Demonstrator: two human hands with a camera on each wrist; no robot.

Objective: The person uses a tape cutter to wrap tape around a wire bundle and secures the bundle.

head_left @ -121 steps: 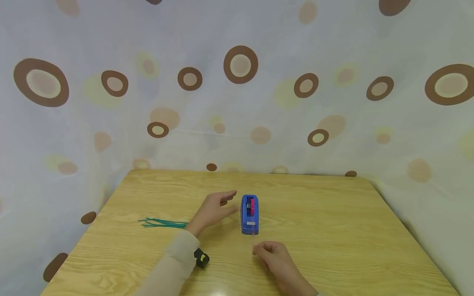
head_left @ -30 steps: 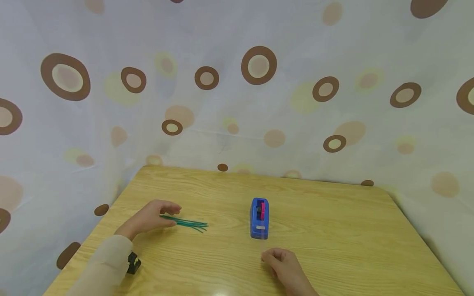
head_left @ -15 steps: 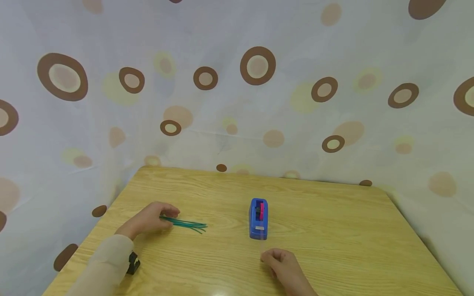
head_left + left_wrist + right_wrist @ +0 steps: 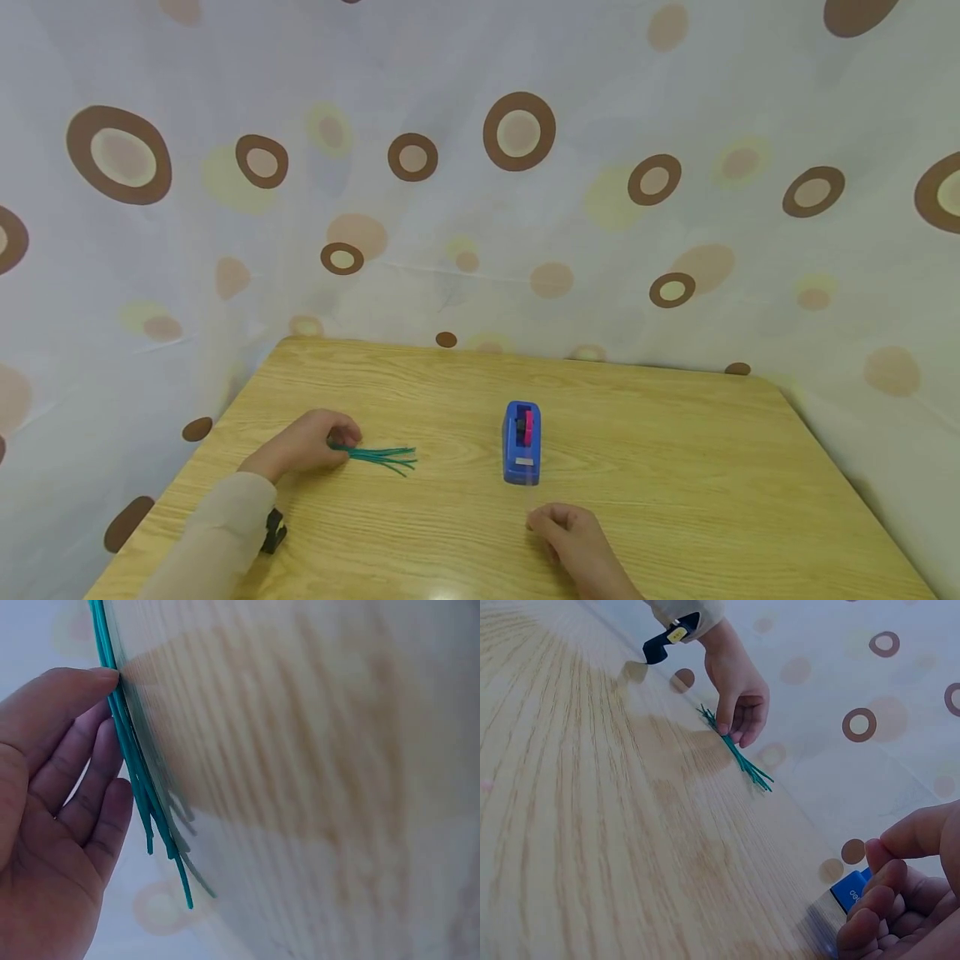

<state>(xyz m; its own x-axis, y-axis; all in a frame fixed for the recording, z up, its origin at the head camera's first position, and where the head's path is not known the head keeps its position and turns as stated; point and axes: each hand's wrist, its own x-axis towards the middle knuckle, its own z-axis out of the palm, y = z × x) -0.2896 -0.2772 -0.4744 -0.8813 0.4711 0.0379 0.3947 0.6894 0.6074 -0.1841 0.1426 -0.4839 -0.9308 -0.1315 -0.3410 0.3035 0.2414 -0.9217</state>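
A bundle of thin green wires [image 4: 386, 457] lies on the left part of the table. My left hand [image 4: 311, 442] pinches this bundle between thumb and fingers; in the left wrist view its thumb [image 4: 86, 682] presses on the wires, and their ends fan out past the fingers. Toward the middle stands a blue tape dispenser [image 4: 522, 462] with a pink-cored roll [image 4: 528, 427]. A faint clear strip of tape [image 4: 531, 496] runs from its front edge to my right hand [image 4: 573, 533], which pinches the end between thumb and forefinger. In the right wrist view, my fingers partly hide the dispenser [image 4: 847, 891].
The wooden table [image 4: 675, 450] extends to a patterned cloth [image 4: 480, 208] hung behind and at both sides. A black wrist device [image 4: 273, 532] sits below my left sleeve [image 4: 225, 517], close to the table.
My left hand has left the dispenser's side, moved left to the green wires, and its thumb and fingers have closed on them. My right hand keeps its pinch on the tape.
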